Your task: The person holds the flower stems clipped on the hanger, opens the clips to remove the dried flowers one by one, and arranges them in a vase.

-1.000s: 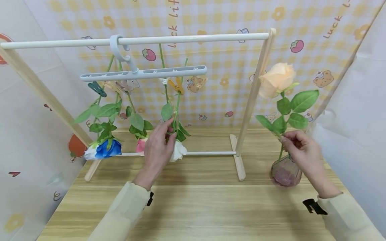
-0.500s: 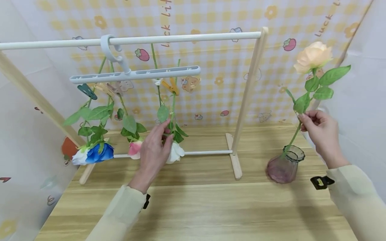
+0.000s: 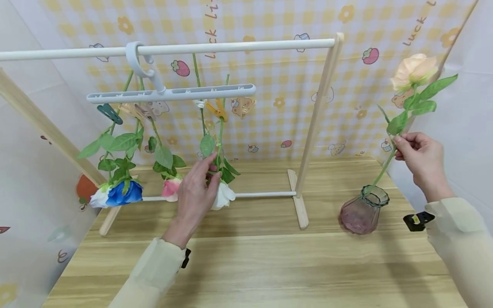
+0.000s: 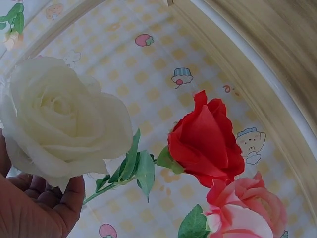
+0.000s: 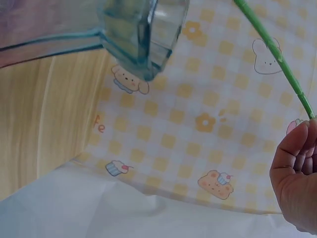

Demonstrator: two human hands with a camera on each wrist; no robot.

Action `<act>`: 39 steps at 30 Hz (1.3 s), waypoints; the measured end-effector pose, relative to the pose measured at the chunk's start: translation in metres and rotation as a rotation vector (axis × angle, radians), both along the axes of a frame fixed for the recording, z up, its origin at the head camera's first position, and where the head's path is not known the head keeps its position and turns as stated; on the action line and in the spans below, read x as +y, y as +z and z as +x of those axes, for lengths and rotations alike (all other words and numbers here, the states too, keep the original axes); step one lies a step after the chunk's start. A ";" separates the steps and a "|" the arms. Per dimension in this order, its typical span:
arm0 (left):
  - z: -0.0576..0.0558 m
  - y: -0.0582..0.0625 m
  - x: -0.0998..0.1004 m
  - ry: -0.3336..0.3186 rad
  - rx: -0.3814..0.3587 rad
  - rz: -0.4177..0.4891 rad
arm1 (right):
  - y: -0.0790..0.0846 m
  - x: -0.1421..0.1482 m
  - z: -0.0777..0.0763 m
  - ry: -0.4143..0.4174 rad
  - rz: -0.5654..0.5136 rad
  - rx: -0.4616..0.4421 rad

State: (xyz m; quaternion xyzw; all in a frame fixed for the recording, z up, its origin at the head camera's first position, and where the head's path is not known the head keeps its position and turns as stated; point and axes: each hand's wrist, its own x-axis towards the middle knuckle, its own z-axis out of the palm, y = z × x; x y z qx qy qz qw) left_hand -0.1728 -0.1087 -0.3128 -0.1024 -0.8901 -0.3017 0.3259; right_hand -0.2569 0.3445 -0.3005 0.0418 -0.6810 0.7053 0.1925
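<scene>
One rose (image 3: 413, 72) is peach, the vase (image 3: 359, 214) pinkish-purple, the backdrop (image 3: 269, 81) checked yellow and white.

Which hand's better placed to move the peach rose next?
Probably the right: the right hand pinches the peach rose by its stem above the vase, while the left hand is farther off, at the hanging white rose.

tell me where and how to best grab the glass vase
The vase is probably best held around its neck, just under the flared rim, coming from the person's right: the glass narrows there and widens below, while the rack's wooden foot stands to its left.
</scene>
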 end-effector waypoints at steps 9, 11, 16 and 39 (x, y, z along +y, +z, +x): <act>0.000 0.001 0.001 -0.001 -0.002 -0.011 | -0.015 -0.003 -0.003 -0.053 0.296 -0.031; 0.000 0.001 0.001 -0.001 -0.002 -0.014 | -0.023 -0.004 -0.003 -0.047 0.358 -0.041; 0.000 0.001 0.002 0.006 0.005 -0.016 | -0.035 -0.005 -0.002 0.011 0.416 -0.060; 0.001 0.000 0.006 0.013 0.034 -0.025 | -0.055 -0.012 0.004 -0.048 0.915 -0.011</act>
